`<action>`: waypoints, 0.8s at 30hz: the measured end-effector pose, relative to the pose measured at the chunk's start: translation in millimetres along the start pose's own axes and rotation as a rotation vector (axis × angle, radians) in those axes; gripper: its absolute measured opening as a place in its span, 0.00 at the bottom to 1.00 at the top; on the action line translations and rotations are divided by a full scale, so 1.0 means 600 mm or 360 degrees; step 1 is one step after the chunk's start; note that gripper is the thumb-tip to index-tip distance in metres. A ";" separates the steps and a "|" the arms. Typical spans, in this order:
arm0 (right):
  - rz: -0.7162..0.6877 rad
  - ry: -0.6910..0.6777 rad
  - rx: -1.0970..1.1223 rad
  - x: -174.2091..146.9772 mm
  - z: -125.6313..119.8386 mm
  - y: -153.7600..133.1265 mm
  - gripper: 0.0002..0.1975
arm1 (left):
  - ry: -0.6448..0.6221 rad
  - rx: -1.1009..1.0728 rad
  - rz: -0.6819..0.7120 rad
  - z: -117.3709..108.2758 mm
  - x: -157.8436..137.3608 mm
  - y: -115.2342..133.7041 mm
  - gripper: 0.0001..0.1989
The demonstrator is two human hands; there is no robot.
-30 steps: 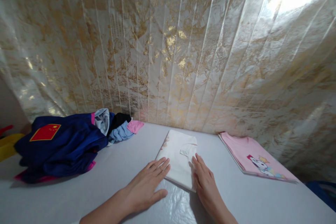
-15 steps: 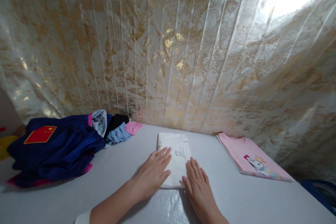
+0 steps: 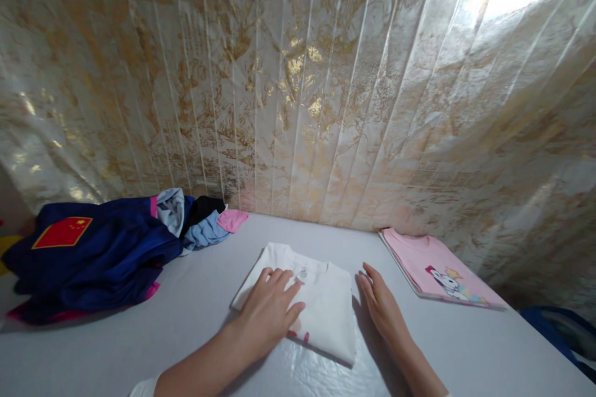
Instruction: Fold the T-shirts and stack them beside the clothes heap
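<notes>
A white T-shirt lies folded on the table before me, turned at a slant, with its neckline and inner label at the far side. Part of a red print shows near its front edge. My left hand rests on the shirt's left half, fingers spread and slightly bent, covering some of the print. Just off the shirt's right edge, my right hand hovers over the table with its fingers extended together and the thumb side up. It appears to hold nothing.
To the right lies a stack of folded clothes with a pink T-shirt on top. A heap of clothes at left includes a navy garment with a red flag patch, plus light blue and pink pieces. A patterned curtain hangs behind the table.
The white T-shirt has been turned over and rotated, so its neckline and red print now show. My right hand has moved right, off the shirt; my left hand stays on it.
</notes>
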State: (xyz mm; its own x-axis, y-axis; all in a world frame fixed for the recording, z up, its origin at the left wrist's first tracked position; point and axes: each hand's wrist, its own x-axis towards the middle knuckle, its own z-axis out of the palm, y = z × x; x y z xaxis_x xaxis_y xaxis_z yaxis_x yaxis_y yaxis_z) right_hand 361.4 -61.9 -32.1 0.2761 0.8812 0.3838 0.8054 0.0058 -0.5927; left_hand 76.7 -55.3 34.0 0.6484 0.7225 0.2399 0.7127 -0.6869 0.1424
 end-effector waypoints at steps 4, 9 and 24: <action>0.0056 -0.0125 0.0231 -0.002 -0.031 -0.016 0.19 | -0.0057 -0.0018 0.0058 0.029 -0.004 -0.074 0.21; 0.0286 -0.0571 0.0339 -0.011 -0.048 -0.056 0.12 | -0.0144 0.0023 -0.0099 0.028 -0.024 -0.087 0.25; 0.0142 -0.0653 0.0037 -0.050 -0.048 -0.100 0.05 | -0.0140 -0.0167 0.0405 -0.001 0.171 -0.036 0.12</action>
State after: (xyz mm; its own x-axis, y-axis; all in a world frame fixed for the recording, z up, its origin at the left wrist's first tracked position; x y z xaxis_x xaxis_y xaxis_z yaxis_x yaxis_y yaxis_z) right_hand 319.9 -102.1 12.4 0.1087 0.9939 0.0190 0.7744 -0.0727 -0.6285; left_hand 127.8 33.8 55.9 0.8268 0.5268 0.1972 0.4955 -0.8480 0.1879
